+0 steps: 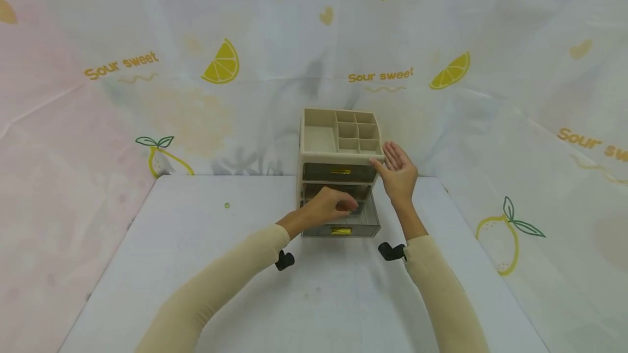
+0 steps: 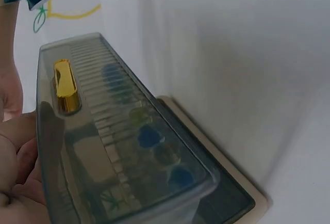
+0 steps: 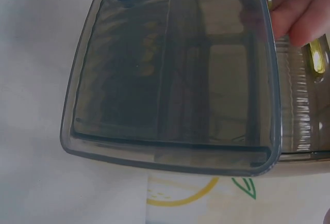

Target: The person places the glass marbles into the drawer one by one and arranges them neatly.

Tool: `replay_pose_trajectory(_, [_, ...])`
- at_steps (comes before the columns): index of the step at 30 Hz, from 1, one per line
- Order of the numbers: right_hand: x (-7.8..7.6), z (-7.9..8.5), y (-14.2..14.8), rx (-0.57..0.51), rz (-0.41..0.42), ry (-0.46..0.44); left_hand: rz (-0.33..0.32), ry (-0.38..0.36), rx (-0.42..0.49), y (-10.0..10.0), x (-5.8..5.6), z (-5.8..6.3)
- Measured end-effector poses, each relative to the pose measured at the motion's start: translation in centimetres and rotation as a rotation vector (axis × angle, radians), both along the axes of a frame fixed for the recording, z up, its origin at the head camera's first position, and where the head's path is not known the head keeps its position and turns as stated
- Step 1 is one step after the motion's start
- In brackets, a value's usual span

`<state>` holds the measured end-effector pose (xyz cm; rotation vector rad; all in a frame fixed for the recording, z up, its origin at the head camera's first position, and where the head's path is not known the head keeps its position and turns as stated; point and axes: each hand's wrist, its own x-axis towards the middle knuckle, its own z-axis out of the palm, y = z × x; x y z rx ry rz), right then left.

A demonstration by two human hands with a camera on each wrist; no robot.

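Observation:
A beige desktop organizer [image 1: 319, 156] stands at the back of the table, its lower clear grey drawer [image 1: 314, 231] pulled out. My left hand [image 1: 327, 205] reaches over that drawer, fingers curled with the tips close together. Between thumb and finger in the right wrist view shows a small yellow-green piece [image 3: 269, 2]. Through the drawer's clear wall, several small blue pieces [image 2: 149, 136] and yellowish ones are visible. My right hand [image 1: 399, 176] rests against the organizer's right side, fingers straight and thumb at the front top corner.
The upper drawer [image 1: 319, 172], with its gold handle, is closed above the pulled-out one. Compartments [image 1: 348, 145] divide the organizer's top. A small yellow-green bit [image 1: 227, 205] lies on the white table [image 1: 196, 249] to the left. Lemon-print cloth [image 1: 275, 31] hangs behind and around.

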<state>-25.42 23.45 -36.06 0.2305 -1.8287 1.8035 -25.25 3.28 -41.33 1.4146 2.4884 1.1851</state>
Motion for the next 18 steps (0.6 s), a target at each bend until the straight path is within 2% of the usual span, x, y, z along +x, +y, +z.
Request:
replay_pose_trajectory(7, [-0.1,0.1,0.0,0.004,-0.003,0.003,-0.026,-0.039,-0.113,1.6,-0.3,-0.4])
replay_pose_trajectory(15, [-0.1,-0.1,0.1,-0.004,0.004,-0.004,-0.045,-0.120,-0.152,2.6,-0.4,-0.9])
replay_pose_trajectory(18, [-0.2,-0.1,0.1,-0.001,-0.003,0.004,-0.041,-0.129,-0.165,2.9,-0.6,-0.9])
